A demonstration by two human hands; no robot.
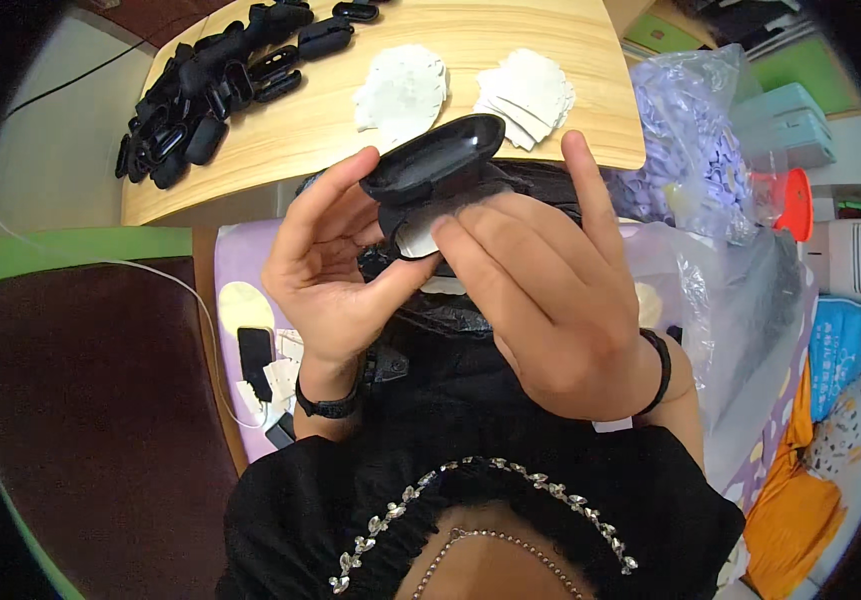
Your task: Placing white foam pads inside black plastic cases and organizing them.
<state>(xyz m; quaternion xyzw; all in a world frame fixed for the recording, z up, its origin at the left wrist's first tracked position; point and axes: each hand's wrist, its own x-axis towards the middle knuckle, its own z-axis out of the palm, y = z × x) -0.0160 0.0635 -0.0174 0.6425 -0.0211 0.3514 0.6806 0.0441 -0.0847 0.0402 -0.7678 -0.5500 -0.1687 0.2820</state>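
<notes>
Right hand (555, 300): partly hides white piece (416, 241); cannot tell grip
Left hand (325, 265): holds one open case (435, 162)
Desk (600, 110), near edge: two white stacks (405, 92)
Left edge: black heap (195, 95), uncountable

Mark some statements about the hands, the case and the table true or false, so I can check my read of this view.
1. The left hand holds an open black case. True.
2. The right hand hangs well away from the case. False: its fingertips are at the white piece in the case.
3. Two stacks of white pieces lie on the wooden table. True.
4. The other black cases are piled at the table's right end. False: they are at its left.
5. A clear bag of purple pieces is right of the table. True.
</notes>
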